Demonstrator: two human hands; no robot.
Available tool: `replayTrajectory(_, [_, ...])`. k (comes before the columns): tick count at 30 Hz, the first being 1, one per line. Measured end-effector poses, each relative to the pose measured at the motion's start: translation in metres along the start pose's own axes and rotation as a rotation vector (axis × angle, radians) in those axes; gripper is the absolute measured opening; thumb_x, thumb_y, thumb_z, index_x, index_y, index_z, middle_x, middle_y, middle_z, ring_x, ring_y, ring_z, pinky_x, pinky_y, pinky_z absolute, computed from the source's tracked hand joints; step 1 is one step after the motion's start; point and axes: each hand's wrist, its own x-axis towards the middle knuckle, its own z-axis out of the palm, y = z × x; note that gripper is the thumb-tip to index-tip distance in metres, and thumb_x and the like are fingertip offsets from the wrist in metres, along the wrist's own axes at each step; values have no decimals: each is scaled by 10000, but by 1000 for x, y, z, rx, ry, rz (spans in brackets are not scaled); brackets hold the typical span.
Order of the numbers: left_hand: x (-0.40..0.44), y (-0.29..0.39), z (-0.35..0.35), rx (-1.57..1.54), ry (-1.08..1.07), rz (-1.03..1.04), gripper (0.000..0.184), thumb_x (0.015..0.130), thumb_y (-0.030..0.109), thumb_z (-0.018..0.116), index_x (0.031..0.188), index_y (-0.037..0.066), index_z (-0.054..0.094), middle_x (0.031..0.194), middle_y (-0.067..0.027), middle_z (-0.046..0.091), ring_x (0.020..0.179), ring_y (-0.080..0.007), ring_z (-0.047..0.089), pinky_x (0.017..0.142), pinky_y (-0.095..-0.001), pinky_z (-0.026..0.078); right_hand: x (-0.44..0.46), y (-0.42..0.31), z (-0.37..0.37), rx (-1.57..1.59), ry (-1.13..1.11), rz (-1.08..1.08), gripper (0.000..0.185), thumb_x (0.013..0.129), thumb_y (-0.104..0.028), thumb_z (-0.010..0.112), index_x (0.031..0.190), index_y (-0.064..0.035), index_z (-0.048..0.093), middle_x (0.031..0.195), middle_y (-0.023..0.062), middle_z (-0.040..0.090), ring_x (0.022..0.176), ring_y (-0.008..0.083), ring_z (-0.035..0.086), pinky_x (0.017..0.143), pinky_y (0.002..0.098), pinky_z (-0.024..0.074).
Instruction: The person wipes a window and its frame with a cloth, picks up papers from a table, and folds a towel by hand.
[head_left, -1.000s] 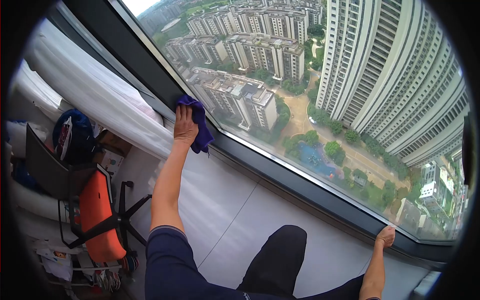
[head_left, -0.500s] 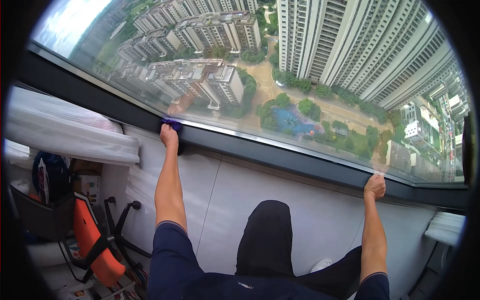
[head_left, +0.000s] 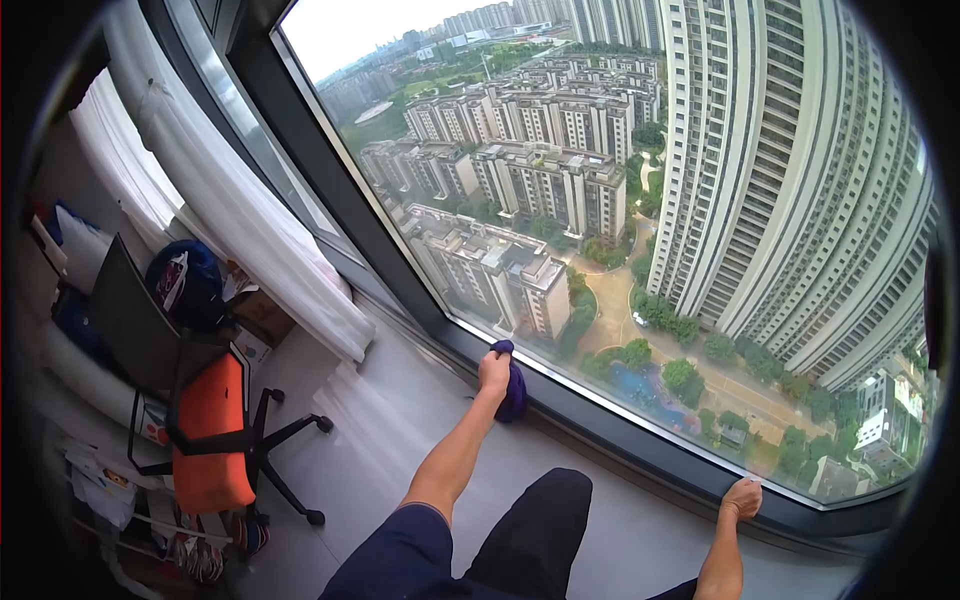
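A purple cloth (head_left: 512,392) is bunched in my left hand (head_left: 494,370), closed around it at the lower edge of the window. Part of the cloth hangs down over the dark window frame (head_left: 590,408). Farther right along that frame, my right hand (head_left: 742,497) is curled over its edge, the fingers partly hidden from me. Just beyond both hands rises the window glass (head_left: 560,350), with tall buildings visible far below through it.
To the left stands an office chair (head_left: 215,440) with an orange seat and black wheeled legs. A white curtain (head_left: 240,220) hangs beside the window. Bags and boxes (head_left: 190,285) are piled behind the chair. My bent knee (head_left: 545,510) is close below the frame.
My view has swung left and up, showing more of the curtain, chair and side frame. The left hand still holds the cloth at the frame, more of it now hanging. The right hand stays on the frame.
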Motion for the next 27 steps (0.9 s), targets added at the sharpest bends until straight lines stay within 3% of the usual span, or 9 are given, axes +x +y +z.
replayTrajectory(3, [-5, 59, -54, -678, -140, -51, 249, 950, 234, 595, 909, -9, 634, 758, 7, 547, 730, -101, 519, 644, -294, 440, 2, -7, 1, 20, -1, 4, 243, 861, -252, 525, 771, -39, 599, 809, 147, 659, 802, 347, 641, 689, 474, 509])
replayTrajectory(7, [-50, 226, -163, -1068, -188, 35, 246, 1008, 248, 521, 1068, 24, 602, 937, -41, 623, 822, -184, 620, 722, -366, 527, 1, -6, -3, 25, -23, 18, 234, 859, -246, 533, 774, -40, 603, 813, 147, 661, 807, 342, 643, 704, 465, 512])
replayTrajectory(10, [-40, 318, -260, -1346, -124, 370, 229, 1020, 188, 473, 1160, 39, 576, 980, -58, 636, 868, -215, 634, 784, -392, 534, 1, -7, -1, 19, -9, 12, 225, 857, -245, 543, 777, -45, 608, 807, 140, 660, 805, 338, 644, 701, 460, 515])
replayTrajectory(13, [-61, 379, -327, -1123, 326, 748, 341, 980, 324, 549, 1227, 89, 538, 1089, -77, 613, 1021, -144, 590, 883, -360, 460, 0, -10, -8, 12, -22, 13, 212, 852, -243, 557, 781, -52, 614, 811, 137, 662, 804, 334, 644, 699, 452, 518])
replayTrajectory(16, [-13, 393, -316, -548, 923, 1102, 566, 992, 377, 502, 1396, -9, 409, 1362, -179, 477, 1259, -300, 470, 1074, -416, 330, 0, -10, -6, 24, -9, 25, 204, 853, -242, 565, 783, -58, 617, 815, 132, 661, 805, 329, 643, 698, 448, 520])
replayTrajectory(20, [73, 370, -214, -262, 922, 1140, 621, 997, 387, 495, 1419, -53, 380, 1492, -229, 377, 1346, -333, 401, 1117, -383, 276, -4, -15, -22, 48, -15, 24, 197, 851, -239, 575, 786, -58, 620, 825, 125, 664, 813, 322, 643, 694, 441, 520])
replayTrajectory(22, [63, 363, -205, -761, 527, 925, 612, 1001, 387, 496, 1412, -55, 394, 1457, -214, 432, 1351, -314, 404, 1120, -369, 274, -3, -16, -18, 39, -19, 36, 194, 847, -235, 579, 785, -56, 620, 824, 121, 664, 818, 320, 642, 694, 441, 520])
replayTrajectory(24, [93, 354, -194, -736, 690, 977, 544, 1030, 360, 446, 1391, -46, 427, 1452, -170, 457, 1315, -270, 442, 1103, -353, 289, -2, -15, -14, 38, -9, 53, 191, 845, -229, 580, 783, -54, 620, 822, 119, 662, 821, 318, 640, 698, 440, 520])
replayTrajectory(27, [95, 359, -234, -743, 510, 938, 590, 1031, 376, 426, 1422, -63, 380, 1493, -168, 399, 1383, -260, 363, 1143, -344, 237, -2, -12, -10, 58, 6, 54, 178, 836, -216, 591, 775, -51, 616, 815, 116, 658, 812, 316, 631, 719, 437, 514])
